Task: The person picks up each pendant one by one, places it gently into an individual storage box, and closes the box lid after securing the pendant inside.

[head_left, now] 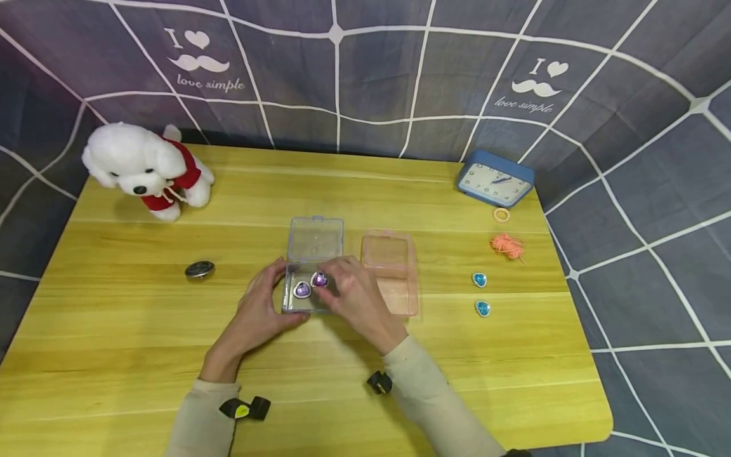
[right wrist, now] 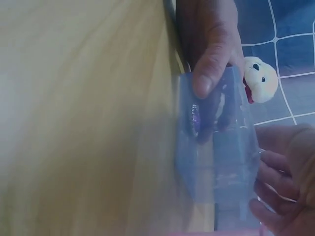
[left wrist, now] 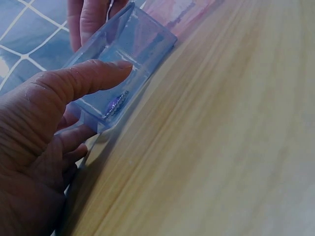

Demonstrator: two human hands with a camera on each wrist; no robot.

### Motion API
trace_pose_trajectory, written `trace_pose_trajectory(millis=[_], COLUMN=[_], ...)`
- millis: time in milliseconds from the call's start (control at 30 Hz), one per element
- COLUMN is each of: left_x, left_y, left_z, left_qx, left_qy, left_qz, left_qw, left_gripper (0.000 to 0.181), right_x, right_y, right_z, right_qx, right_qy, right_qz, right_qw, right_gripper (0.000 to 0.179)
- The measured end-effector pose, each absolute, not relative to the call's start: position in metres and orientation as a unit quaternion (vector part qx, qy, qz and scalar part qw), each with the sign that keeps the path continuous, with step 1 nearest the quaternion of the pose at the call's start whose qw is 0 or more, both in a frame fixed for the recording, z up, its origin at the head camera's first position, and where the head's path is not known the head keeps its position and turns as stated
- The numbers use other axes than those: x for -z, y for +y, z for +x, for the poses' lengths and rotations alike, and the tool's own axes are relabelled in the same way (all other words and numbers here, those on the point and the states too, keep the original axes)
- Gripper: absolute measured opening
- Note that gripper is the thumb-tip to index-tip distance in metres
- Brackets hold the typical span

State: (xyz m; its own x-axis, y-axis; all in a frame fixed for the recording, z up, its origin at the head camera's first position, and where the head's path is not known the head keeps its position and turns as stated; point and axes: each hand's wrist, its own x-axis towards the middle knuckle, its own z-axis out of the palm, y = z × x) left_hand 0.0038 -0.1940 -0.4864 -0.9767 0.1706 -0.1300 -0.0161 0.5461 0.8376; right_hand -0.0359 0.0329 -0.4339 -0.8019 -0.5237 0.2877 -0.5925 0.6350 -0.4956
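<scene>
A clear bluish plastic box (head_left: 295,310) stands on the table with its hinged lid (head_left: 316,238) swung back. My left hand (head_left: 259,311) grips it, the thumb along the near wall and the fingers at the left side. Inside lies a purple heart-shaped gem (head_left: 301,290) with a silvery beaded rim, also visible through the wall in the left wrist view. At the box's right part, my right hand (head_left: 360,301) pinches a second purple heart gem (head_left: 319,279) between thumb and fingers. The fingers partly cover this gem.
An opened pink plastic box (head_left: 405,298) stands right of the clear one. Farther right lie two blue heart gems (head_left: 479,280), coral yarn (head_left: 507,246) and a pale ring (head_left: 501,215) below a blue clock (head_left: 495,179). Leftward are a dark oval object (head_left: 200,270) and a plush dog (head_left: 128,158).
</scene>
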Motion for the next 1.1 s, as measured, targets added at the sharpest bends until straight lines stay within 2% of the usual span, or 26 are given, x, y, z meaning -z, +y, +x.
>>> trace_pose_trajectory(millis=[467, 1100], left_x=[0.4849, 0.4868], left_y=[-0.1928, -0.1935], left_z=[0.0030, 0.0019], left_qx=[-0.475, -0.473], left_qy=[0.874, 0.875], left_qz=[0.049, 0.044], left_qw=[0.089, 0.094], left_gripper=[0.105, 0.104], right_x=[0.4423, 0.4439], right_y=[0.0320, 0.0316], right_z=[-0.0343, -0.0342], right_qx=[-0.280, -0.258], right_qy=[-0.904, -0.915], right_qz=[0.316, 0.308], right_qw=[0.064, 0.038], right_gripper=[0.040, 0.037])
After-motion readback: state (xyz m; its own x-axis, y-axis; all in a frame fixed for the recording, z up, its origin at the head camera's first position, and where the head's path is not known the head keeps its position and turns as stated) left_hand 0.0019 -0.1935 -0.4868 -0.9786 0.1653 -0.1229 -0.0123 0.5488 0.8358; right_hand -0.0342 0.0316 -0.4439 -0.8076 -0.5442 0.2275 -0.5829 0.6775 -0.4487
